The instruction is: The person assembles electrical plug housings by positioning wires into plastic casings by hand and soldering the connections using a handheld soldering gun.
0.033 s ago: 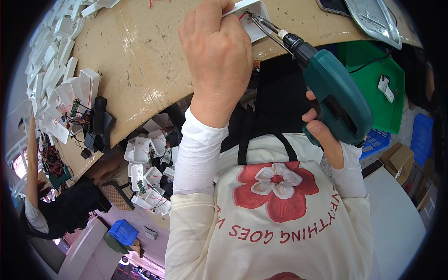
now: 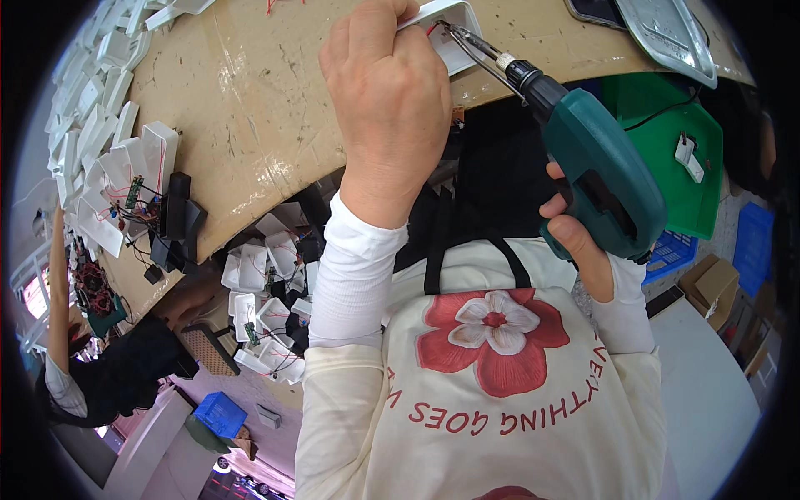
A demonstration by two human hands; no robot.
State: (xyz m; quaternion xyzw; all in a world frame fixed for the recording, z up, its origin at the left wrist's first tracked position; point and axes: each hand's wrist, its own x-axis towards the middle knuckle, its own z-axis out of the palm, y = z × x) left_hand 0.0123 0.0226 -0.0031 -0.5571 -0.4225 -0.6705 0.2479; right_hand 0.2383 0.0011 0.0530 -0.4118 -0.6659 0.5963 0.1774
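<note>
My left hand (image 2: 387,108) is closed at the left wall of a small white plastic case (image 2: 461,57) near the table's edge. Its fingertips are mostly hidden behind the knuckles. My right hand (image 2: 579,242) grips a dark green soldering gun (image 2: 604,167) by its handle. The gun's metal tip, with a thin tube alongside, reaches down into the case. There it meets the end of a short red wire (image 2: 432,28); whether they touch I cannot tell.
White cases (image 2: 92,125) pile up at the table's left, with wired circuit boards (image 2: 135,193) and black parts. More wired cases (image 2: 271,321) sit below the edge. A metal tray (image 2: 671,42) lies far right, above a green bin (image 2: 704,196). Another person's arm (image 2: 57,292) shows left.
</note>
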